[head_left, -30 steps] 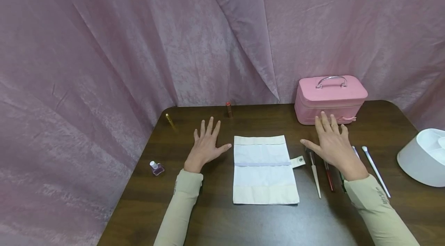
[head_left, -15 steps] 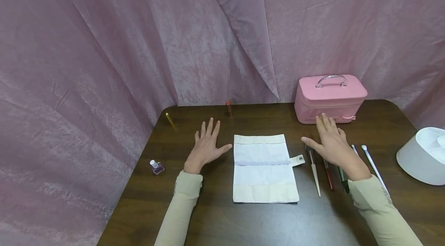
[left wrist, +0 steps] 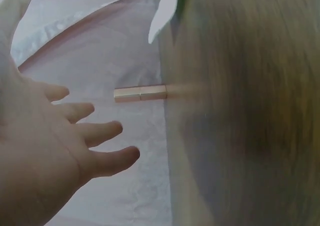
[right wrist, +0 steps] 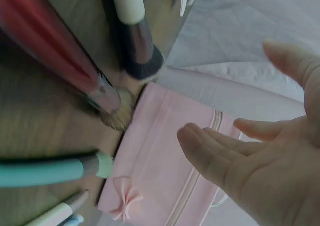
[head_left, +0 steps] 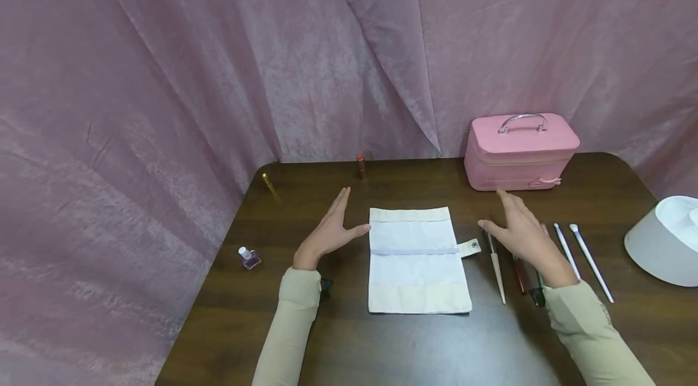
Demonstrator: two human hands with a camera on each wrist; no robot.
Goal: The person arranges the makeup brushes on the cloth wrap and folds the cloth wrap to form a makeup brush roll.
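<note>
An unfolded white cloth brush roll (head_left: 417, 283), with a snap tab on its right side, lies flat between the two hands. Left of it, my left hand (head_left: 329, 236) is held with straight fingers and the thumb spread toward the cloth. My right hand (head_left: 525, 239) is likewise extended on the other side, over several makeup brushes. Neither hand holds anything. Beneath the right hand are a beige-handled brush (head_left: 497, 274), a red-handled brush (right wrist: 60, 40) and a teal-handled brush (right wrist: 45, 172), partly hidden in the head view. Two white brushes (head_left: 591, 263) lie further right.
A pink vanity case (head_left: 520, 153) stands at the back right, and a white round container (head_left: 657, 246) at the right edge. Near the back are a red-tipped lipstick (head_left: 361, 168) and a gold tube (head_left: 268, 183). A purple nail polish bottle (head_left: 249, 258) stands at left.
Both hands have turned from palms down with spread fingers to more edge-on, palms facing inward, fingers closer together. The head view has shifted slightly. Objects on the table stay where they were.
</note>
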